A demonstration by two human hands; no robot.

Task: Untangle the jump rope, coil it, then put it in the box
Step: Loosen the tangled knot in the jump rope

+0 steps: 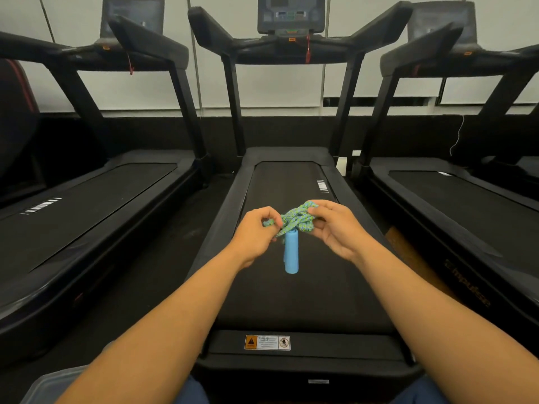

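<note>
A green-and-blue braided jump rope (297, 218) is bunched in a tangle in the air over the middle treadmill's belt. My left hand (256, 234) pinches a strand at the tangle's left side. My right hand (332, 225) grips the bundle from the right, fingers curled over its top. One light blue handle (291, 252) hangs straight down from the tangle between my hands. The other handle is hidden. A translucent plastic box (52, 384) sits at the lower left corner, partly behind my left forearm.
I face the rear end of the middle treadmill (291, 342), with its black belt running ahead. Another treadmill (87, 205) stands on the left and a third treadmill (466, 205) on the right. Dark floor strips lie between them.
</note>
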